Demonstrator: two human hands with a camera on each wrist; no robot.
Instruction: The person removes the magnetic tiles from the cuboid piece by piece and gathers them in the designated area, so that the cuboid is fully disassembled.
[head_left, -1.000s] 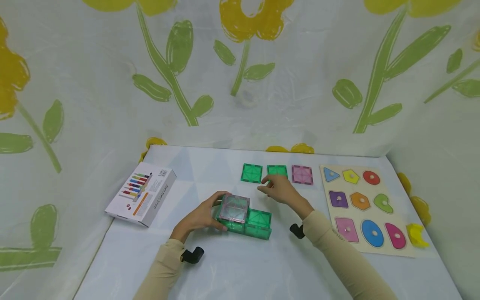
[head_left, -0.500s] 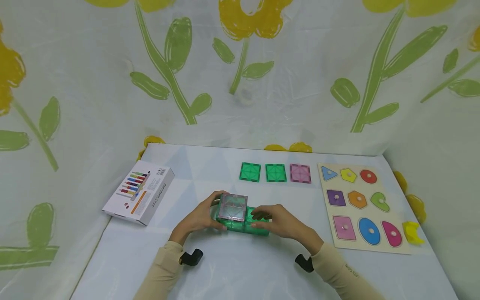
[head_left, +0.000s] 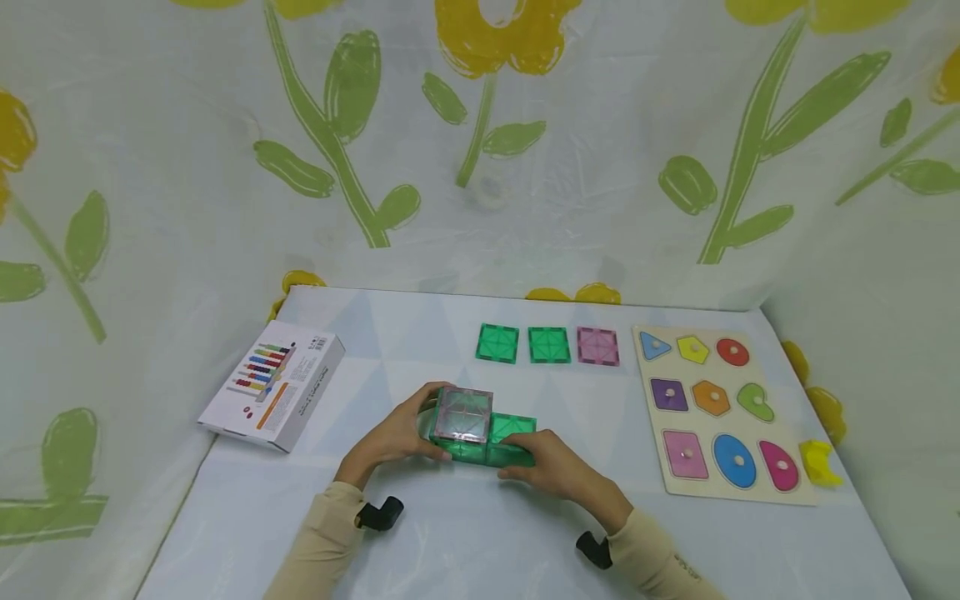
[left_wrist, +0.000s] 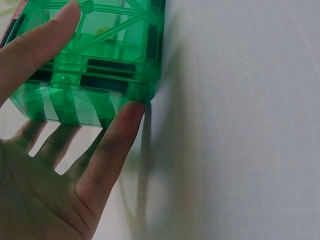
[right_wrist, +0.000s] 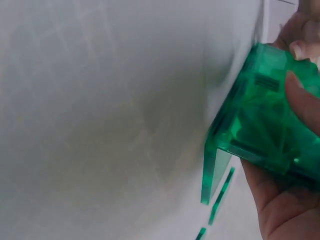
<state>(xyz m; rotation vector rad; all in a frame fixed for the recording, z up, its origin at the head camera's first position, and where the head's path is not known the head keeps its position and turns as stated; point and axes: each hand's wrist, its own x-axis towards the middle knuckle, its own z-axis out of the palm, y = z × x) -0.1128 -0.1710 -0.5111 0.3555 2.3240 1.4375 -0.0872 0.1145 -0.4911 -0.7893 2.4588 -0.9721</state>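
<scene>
In the head view, a block built of transparent magnetic tiles (head_left: 512, 427) stands near the middle of the table. Its left part is taller, with green walls and a pink tile (head_left: 463, 414) on top; its right part is lower and all green. My left hand (head_left: 390, 429) grips the taller end, thumb at the front and fingers around the left side and back. At the lower end, my right hand (head_left: 558, 467) holds the front right, thumb low and fingers over the front edge. Close up in the right wrist view, a green wall tile (right_wrist: 212, 175) juts out at an angle from the block.
Two green tiles (head_left: 497, 342) and a pink tile (head_left: 597, 346) lie flat in a row behind. On the right is a knobbed shape-puzzle board (head_left: 697, 425), with a yellow piece (head_left: 820, 463) beside it. A white printed box (head_left: 273, 379) sits at the left edge.
My right hand has come from the row of loose tiles down to the lower green end and now holds its front. My left hand has kept its grip on the taller end.
</scene>
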